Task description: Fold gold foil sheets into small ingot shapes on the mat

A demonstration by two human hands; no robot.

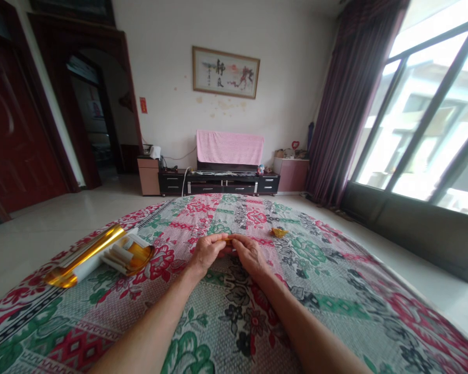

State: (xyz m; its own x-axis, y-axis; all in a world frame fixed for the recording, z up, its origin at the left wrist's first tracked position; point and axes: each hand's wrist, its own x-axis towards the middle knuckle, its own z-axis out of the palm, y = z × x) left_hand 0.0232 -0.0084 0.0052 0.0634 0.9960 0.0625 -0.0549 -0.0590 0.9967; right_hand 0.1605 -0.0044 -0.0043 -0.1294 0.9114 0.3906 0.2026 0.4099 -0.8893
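Note:
Over the middle of the cloth-covered table, my left hand (207, 253) and my right hand (250, 253) meet, thumbs and fingers closed in a pinch. Between them stretches a narrow strip of gold foil paper (228, 240), gripped at both ends; most of it is hidden by the fingers. A small folded gold paper piece (280, 232) lies on the cloth, a little beyond my right hand. Off to the left of my left hand rest a roll of shiny gold paper (97, 253) and a bundle of gold and white sheets (131, 254), curled at its edge.
A patterned floral cloth (315, 311) covers the round-edged table. Across the floor stand a low black TV cabinet (222, 183) and a pink towel (230, 148) draped over a screen. A purple curtain (347, 93) and large windows are on the right; a red door (19, 114) is at left.

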